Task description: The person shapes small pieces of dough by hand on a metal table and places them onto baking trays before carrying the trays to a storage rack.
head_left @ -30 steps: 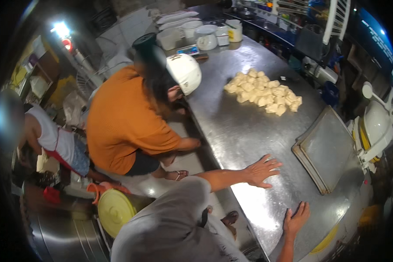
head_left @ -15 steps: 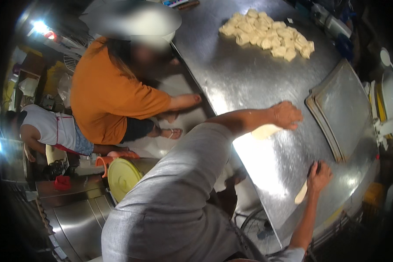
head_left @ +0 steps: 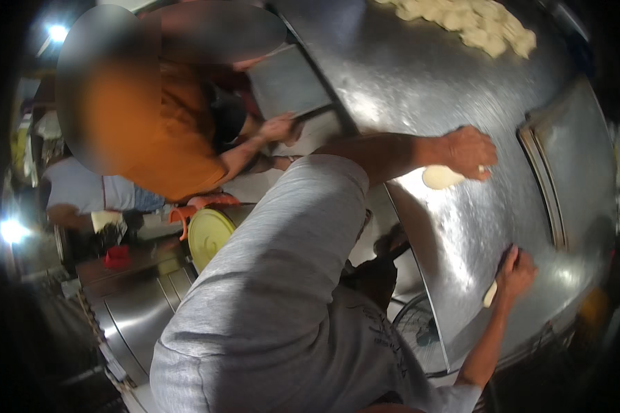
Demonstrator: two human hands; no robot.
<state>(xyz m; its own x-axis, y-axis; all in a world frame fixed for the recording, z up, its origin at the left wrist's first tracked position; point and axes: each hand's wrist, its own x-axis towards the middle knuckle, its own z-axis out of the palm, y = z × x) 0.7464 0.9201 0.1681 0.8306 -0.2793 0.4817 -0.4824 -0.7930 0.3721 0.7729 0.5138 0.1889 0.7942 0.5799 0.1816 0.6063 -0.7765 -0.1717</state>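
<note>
My left hand [head_left: 471, 153] is bent over a pale, flattened piece of dough [head_left: 441, 177] on the metal table. Most of that dough shows beside the wrist, and a small pale bit peeks out at the fingertips. Nearer the table's front corner, the fingers of my right hand [head_left: 518, 273] are curled round a narrow pale piece [head_left: 490, 294] that looks like dough. Only one end of it shows; the palm hides the rest. At the far end of the table lies a heap of dough pieces [head_left: 472, 24].
Stacked metal trays [head_left: 579, 172] rest on the table's right side. Along the left edge, a person in an orange top [head_left: 179, 131] holds a metal tray [head_left: 289, 81]. A yellow-green lid [head_left: 209, 237] and a fan [head_left: 418, 323] are below the table edge. Another person bends farther left.
The view has shifted, moving the dough heap toward the top edge. Less of the pale piece shows at my right hand. The person in orange now has a tray in hand.
</note>
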